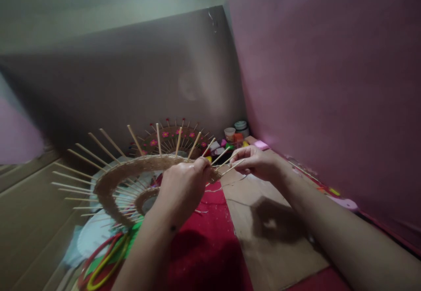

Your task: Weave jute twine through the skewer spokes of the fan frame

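Observation:
A round woven piece (131, 168) with a jute-wrapped ring and several thin wooden sticks radiating outward is held tilted above the floor. My left hand (184, 185) is closed on its right edge, fingers pinching the jute band. My right hand (256, 161) is closed just to the right, pinching a thin jute string (230, 181) among the stick tips. The string trails down toward the floor.
A second stick-and-jute piece with pink flowers (171, 139) leans on the back wall. Small paint pots (235, 133) stand in the corner. Coloured rings (105, 260) lie at lower left, on a red cloth (207, 247) over cardboard (272, 234). A pink wall (329, 84) rises on the right.

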A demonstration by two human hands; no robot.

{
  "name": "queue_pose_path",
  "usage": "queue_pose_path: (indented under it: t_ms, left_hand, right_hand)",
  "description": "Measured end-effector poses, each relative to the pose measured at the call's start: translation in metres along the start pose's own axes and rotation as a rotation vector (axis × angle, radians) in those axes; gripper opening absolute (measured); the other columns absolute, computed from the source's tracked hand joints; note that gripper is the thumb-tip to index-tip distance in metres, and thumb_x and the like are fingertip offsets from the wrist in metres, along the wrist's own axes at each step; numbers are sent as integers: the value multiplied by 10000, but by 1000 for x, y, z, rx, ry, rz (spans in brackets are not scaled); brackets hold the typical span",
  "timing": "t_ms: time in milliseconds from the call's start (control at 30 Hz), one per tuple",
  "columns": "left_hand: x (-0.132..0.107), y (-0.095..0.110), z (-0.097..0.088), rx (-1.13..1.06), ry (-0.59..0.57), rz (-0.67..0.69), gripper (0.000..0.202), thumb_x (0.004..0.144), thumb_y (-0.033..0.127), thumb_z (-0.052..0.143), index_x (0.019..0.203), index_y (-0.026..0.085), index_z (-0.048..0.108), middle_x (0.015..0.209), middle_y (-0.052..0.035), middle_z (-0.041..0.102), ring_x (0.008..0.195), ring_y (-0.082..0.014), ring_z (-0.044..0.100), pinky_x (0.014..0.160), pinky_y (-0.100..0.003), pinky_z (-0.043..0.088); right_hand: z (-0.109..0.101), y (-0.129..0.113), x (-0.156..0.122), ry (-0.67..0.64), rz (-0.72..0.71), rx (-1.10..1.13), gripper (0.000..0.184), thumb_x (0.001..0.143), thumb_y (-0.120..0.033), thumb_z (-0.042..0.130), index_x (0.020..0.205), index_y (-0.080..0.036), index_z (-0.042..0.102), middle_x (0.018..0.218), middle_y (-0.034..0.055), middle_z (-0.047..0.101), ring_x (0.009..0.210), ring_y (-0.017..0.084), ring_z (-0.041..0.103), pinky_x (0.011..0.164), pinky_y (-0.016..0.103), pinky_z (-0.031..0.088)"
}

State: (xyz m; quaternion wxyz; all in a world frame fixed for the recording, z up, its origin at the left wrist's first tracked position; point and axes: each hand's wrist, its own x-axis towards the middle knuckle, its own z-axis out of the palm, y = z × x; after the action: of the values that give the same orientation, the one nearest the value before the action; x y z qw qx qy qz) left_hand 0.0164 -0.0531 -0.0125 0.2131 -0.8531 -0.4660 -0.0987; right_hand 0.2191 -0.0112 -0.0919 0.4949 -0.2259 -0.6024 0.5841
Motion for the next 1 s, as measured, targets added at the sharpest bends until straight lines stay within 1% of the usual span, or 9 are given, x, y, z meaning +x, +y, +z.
queue_pose_path:
  t_ms: [133,267,400,600,733,800,900,1000]
  left_hand:
    - [0,-1,-1,-10,-3,3,264,872,341,379,822,204,600,677,-45,672,597,-174,600,532,-255,335]
    - [1,0,-2,-58,-10,-20,264,871,328,378,790,208,599,666,-31,662,589,-163,588,546,-250,337]
    - [1,0,-1,-53,26,-29,243,862,310,399,772,210,601,665,-17,661,592,-159,588,543,-248,324]
    - [0,0,-2,-31,30,-46,249,864,311,397,791,210,613,690,-28,673,614,-170,603,559,-256,337]
    - [0,0,-2,-23,56,-68,254,866,314,398,798,210,620,698,-35,680,632,-178,614,569,-259,349]
    - [1,-1,-1,-16,78,-89,255,865,326,400,815,211,622,713,-42,685,643,-184,620,576,-262,356]
    - [2,-3,-1,21,104,-110,276,868,349,388,841,207,624,705,-51,683,630,-189,618,565,-266,351]
    - [2,-5,-3,40,108,-129,279,868,354,385,864,207,621,705,-48,679,620,-178,606,556,-259,347]
  right_hand:
    - [0,0,0,22,-10,-1,88,643,-187,659,666,-118,611,446,-56,457,400,35,329,401,192,210]
    - [0,-2,0,39,-38,46,86,641,-187,657,661,-126,600,457,-56,459,406,38,335,402,189,209]
    - [-1,-4,0,28,-75,78,78,642,-181,648,640,-129,589,451,-57,448,401,37,321,402,190,195]
    - [-2,-15,-5,53,-186,200,61,669,-180,602,629,-150,566,453,-50,448,406,54,340,422,210,212]
    - [-2,-19,-9,42,-250,226,103,642,-194,598,556,-164,551,436,-53,427,412,58,329,445,221,236]
    - [-4,-17,-9,22,-237,191,115,621,-200,613,523,-164,563,421,-55,415,407,56,316,443,222,232]
    - [-7,-12,-8,-21,-161,73,112,606,-217,633,519,-154,601,407,-55,409,406,56,317,431,220,218]
    - [-3,-13,-7,-62,22,-170,100,619,-217,649,570,-133,631,418,-55,426,407,48,319,413,211,199]
